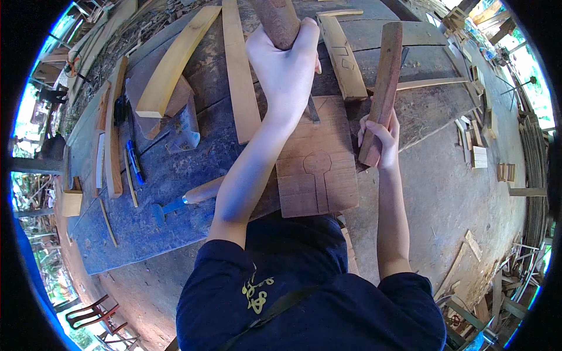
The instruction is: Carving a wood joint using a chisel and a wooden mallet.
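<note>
My left hand point(287, 73) is closed around the thick wooden handle point(274, 20) of what looks like a chisel. Below the fist, a narrow dark metal blade point(314, 110) reaches the upper part of a flat wooden board point(293, 190). A pencilled outline, round with a long stem like a spoon, marks the near half of that board. To its right, my right hand point(383, 137) grips the lower end of a squared wooden bar point(385, 88), held slanting upward. Another chisel point(202, 192) with a wooden handle lies on the table left of the board, partly behind my left forearm.
Long wooden strips point(237, 76) and a curved light plank point(178, 64) lie on the worn wooden table point(175, 222). A block with drawn shapes point(344, 58) sits beyond the board. A blue pen point(134, 161) rests at left. Wood scraps point(479, 157) lie on the floor at right.
</note>
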The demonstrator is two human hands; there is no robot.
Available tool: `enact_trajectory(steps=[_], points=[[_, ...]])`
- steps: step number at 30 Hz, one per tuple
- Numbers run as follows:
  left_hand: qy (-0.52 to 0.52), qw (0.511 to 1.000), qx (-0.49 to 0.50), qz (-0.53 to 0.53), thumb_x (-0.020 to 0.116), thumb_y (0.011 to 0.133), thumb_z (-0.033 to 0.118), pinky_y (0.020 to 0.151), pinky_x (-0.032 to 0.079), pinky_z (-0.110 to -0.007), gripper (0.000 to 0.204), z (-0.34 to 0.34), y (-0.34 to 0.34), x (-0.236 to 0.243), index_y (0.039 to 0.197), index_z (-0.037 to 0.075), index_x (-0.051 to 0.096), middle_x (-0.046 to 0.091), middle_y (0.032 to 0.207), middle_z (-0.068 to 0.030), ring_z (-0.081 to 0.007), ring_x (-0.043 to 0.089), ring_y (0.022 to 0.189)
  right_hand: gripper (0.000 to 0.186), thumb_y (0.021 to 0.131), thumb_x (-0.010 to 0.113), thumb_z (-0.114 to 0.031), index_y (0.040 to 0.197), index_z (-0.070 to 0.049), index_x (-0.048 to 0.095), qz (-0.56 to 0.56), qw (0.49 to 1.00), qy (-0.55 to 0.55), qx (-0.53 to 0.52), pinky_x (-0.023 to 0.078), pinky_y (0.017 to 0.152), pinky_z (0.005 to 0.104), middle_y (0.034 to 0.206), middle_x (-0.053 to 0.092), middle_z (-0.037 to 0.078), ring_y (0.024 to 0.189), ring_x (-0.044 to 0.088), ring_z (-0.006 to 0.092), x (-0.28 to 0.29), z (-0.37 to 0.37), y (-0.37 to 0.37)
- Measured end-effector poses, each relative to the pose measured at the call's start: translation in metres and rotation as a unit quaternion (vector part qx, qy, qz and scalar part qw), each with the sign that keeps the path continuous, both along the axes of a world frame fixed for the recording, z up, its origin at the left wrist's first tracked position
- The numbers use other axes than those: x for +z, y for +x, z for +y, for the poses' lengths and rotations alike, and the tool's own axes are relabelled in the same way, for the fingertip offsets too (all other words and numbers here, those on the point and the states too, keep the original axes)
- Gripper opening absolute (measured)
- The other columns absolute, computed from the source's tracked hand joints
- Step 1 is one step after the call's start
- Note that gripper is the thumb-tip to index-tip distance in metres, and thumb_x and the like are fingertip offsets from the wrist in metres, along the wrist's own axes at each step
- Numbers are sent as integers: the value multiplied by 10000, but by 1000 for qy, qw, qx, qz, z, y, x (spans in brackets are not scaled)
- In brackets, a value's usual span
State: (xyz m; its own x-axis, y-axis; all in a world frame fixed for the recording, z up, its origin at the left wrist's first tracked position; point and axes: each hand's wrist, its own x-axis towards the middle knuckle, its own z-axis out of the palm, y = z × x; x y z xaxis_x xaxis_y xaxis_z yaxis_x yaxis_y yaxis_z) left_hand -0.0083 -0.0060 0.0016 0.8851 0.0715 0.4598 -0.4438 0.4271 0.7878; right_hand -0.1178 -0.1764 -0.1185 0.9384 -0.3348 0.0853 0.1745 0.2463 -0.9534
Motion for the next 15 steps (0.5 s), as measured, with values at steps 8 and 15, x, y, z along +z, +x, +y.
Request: enact_trajectory(steps=[8, 15], points=[[16, 1000, -3, -10, 638, 862, 55, 397, 406, -265, 166, -4, 0, -4, 719, 13, 566, 521, 519, -36, -110, 484, 390, 599, 766, 637, -110, 1311, 9, 419, 1, 1000, -7, -3, 486, 516, 282, 800, 574, 90, 593, 564, 153, 2, 1, 0], [-3, 1000, -7, -6, 646, 861, 55, 397, 411, -267, 129, -4, 3, -4, 777, 12, 559, 525, 523, -41, -113, 491, 394, 561, 766, 639, -106, 1277, 6, 437, -3, 1000, -2, 5, 490, 523, 284, 805, 576, 89, 602, 570, 159, 0, 0, 1]])
